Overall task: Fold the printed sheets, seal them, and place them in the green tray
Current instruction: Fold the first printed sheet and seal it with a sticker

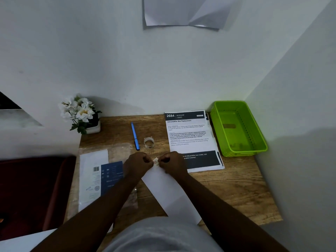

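At the centre of the frame the left hand [139, 161] and the right hand [171, 161] meet with fingers curled tight, both pinching a small pale piece, apparently tape [155, 160], at the far end of a folded white paper sheet [171, 191] lying diagonally on the wooden desk [236, 186]. The fingertips are hidden, so what the piece is stays unclear. Right of the hands lies a stack of printed sheets [189, 135]; the bright green plastic tray [238, 128] sits at the right. A clear tape roll [149, 142] stands just above the hands.
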